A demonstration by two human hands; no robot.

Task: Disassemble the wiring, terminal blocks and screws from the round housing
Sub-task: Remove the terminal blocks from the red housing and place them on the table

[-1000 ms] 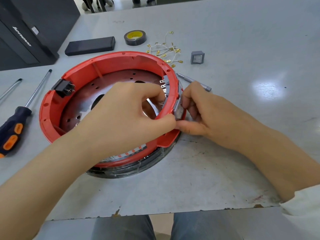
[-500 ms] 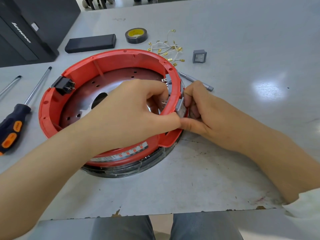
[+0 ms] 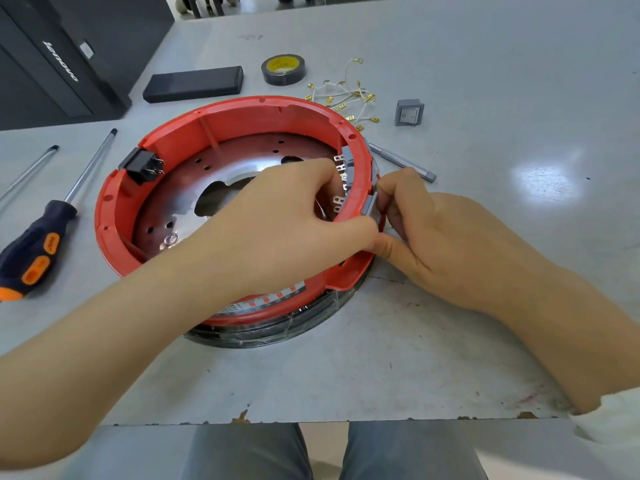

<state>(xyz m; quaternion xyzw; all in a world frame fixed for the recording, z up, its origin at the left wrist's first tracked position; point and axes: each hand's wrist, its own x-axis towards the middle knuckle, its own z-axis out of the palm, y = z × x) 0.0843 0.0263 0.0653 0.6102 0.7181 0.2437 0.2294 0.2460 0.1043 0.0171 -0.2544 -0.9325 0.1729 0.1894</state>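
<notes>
Hands work a grey switch out of the red housing wall

Worktop of grey metal carries everything, and the red round housing sits left of its middle, close to the near edge, on a black ring. Both hands meet at the housing's right wall. The left hand reaches inside the rim, fingers curled against the metal terminals; exactly what they hold is hidden, though the thumb hooks over the rim. The right hand stays outside, its fingertips pinched on a grey switch seated in the wall.

Judging by this, the step in hand is freeing that switch from its cut-out. The next move likely calls for a push from inside while the outer fingers rock and draw it clear.

Counted: two screwdrivers lie toward the left edge, one with a dark, orange-marked handle and one bare shaft. One black box and one tape roll lie toward the far edge, beside one loose bundle of wires and one removed grey switch. One black connector remains in the housing's left wall. One metal bit lies behind the right hand.
</notes>
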